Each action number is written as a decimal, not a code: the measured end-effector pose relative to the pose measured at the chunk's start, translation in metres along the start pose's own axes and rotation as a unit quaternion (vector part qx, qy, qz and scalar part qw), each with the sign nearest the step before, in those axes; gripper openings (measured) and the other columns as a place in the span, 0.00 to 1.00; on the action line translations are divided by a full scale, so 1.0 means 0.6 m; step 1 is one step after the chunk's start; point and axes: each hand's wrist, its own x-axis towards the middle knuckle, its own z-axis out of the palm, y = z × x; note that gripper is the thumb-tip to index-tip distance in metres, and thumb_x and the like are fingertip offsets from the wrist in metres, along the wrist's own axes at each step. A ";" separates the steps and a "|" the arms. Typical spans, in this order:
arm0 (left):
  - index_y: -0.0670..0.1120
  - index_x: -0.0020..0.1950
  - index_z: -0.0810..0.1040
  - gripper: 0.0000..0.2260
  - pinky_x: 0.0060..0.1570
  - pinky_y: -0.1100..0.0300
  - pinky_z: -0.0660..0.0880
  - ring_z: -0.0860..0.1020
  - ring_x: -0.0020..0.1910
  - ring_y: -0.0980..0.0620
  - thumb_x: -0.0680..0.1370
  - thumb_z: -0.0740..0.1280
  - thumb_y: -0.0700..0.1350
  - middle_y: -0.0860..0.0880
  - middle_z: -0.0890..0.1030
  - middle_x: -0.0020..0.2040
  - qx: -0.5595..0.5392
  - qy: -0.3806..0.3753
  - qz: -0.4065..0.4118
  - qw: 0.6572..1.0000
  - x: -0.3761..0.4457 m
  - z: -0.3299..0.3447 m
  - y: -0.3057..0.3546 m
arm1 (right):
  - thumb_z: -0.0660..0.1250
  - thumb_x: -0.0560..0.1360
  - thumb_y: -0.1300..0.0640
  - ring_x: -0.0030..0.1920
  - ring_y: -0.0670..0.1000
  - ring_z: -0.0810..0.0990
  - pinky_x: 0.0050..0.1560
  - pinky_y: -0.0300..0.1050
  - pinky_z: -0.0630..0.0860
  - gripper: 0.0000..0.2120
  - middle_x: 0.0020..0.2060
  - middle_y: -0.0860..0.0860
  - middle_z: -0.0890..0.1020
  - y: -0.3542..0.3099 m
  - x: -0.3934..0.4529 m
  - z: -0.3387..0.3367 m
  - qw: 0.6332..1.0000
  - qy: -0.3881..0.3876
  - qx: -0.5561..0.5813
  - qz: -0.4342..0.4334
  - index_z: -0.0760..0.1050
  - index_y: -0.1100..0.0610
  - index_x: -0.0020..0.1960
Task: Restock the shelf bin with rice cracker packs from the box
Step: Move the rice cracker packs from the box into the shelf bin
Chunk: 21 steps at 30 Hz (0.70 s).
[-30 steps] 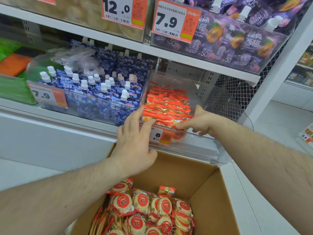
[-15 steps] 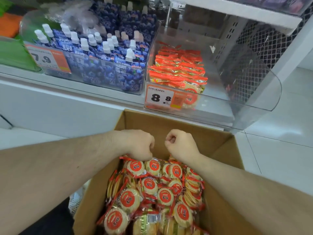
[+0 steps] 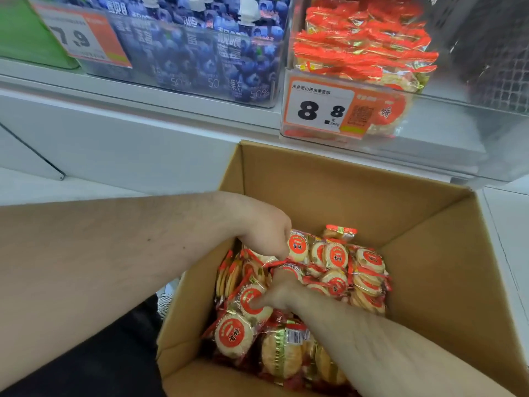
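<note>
An open cardboard box (image 3: 343,190) stands below the shelf, holding several round rice cracker packs (image 3: 369,262) in red-and-clear wrappers. Both my hands are down inside it. My left hand (image 3: 264,232) curls over the pile at the box's left side, its fingers gripping a pack by the red wrapper edge. My right hand (image 3: 282,293) digs into the middle of the pile, its thumb on a pack and its fingers buried among the packs. Above, the clear shelf bin (image 3: 446,144) holds a stack of rice cracker packs (image 3: 363,47) at its left side behind an 8.8 price tag (image 3: 320,110).
Left of the bin is a clear bin of blue jelly pouches (image 3: 200,53) with a 7.9 price tag (image 3: 77,38), and green packaging (image 3: 25,32) lies further left. The white shelf edge (image 3: 143,96) overhangs the box's far wall. White floor (image 3: 506,224) lies to the right.
My hands left the shelf bin, came down over the box with closed fingers, and now reach into the pile of packs. The view tilted downward and closer to the box.
</note>
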 end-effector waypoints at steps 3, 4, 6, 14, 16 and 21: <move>0.45 0.58 0.77 0.13 0.40 0.57 0.70 0.73 0.42 0.49 0.78 0.63 0.50 0.48 0.78 0.46 -0.006 0.003 0.013 1.000 0.004 -0.004 0.003 | 0.82 0.61 0.49 0.61 0.54 0.76 0.60 0.46 0.76 0.44 0.62 0.53 0.76 0.004 0.001 -0.004 1.000 0.002 0.016 -0.009 0.66 0.58 0.72; 0.45 0.60 0.77 0.14 0.39 0.58 0.69 0.73 0.41 0.49 0.78 0.63 0.50 0.48 0.78 0.46 -0.005 0.005 0.016 1.000 0.004 -0.004 0.004 | 0.82 0.62 0.50 0.63 0.54 0.75 0.60 0.45 0.76 0.46 0.64 0.53 0.75 0.006 -0.002 -0.013 1.000 0.000 0.016 -0.011 0.64 0.59 0.73; 0.43 0.64 0.77 0.17 0.41 0.58 0.69 0.73 0.43 0.50 0.79 0.63 0.50 0.46 0.81 0.51 -0.003 0.006 0.017 1.000 0.003 -0.004 0.006 | 0.81 0.64 0.51 0.62 0.54 0.75 0.57 0.45 0.77 0.45 0.65 0.53 0.74 0.011 -0.015 -0.038 1.000 -0.003 0.014 -0.015 0.63 0.58 0.74; 0.48 0.51 0.74 0.08 0.44 0.54 0.72 0.72 0.44 0.49 0.76 0.65 0.51 0.49 0.78 0.49 0.002 0.029 0.028 0.999 0.002 -0.006 0.005 | 0.73 0.72 0.49 0.53 0.53 0.77 0.44 0.46 0.81 0.40 0.69 0.54 0.69 0.050 -0.089 -0.159 1.000 0.006 -0.021 -0.020 0.58 0.55 0.77; 0.46 0.54 0.75 0.11 0.46 0.54 0.73 0.75 0.46 0.48 0.76 0.65 0.51 0.49 0.79 0.52 0.004 0.029 0.023 0.999 -0.003 -0.007 0.009 | 0.73 0.73 0.48 0.39 0.52 0.83 0.34 0.42 0.78 0.41 0.73 0.56 0.66 0.069 -0.100 -0.163 1.000 -0.006 0.000 -0.010 0.55 0.48 0.79; 0.49 0.54 0.74 0.08 0.44 0.56 0.69 0.74 0.46 0.48 0.76 0.64 0.49 0.48 0.77 0.51 0.025 0.020 0.022 0.999 -0.007 0.000 0.021 | 0.69 0.74 0.41 0.30 0.49 0.79 0.35 0.43 0.76 0.39 0.68 0.58 0.73 0.117 -0.100 -0.133 0.999 -0.020 0.011 0.027 0.55 0.47 0.79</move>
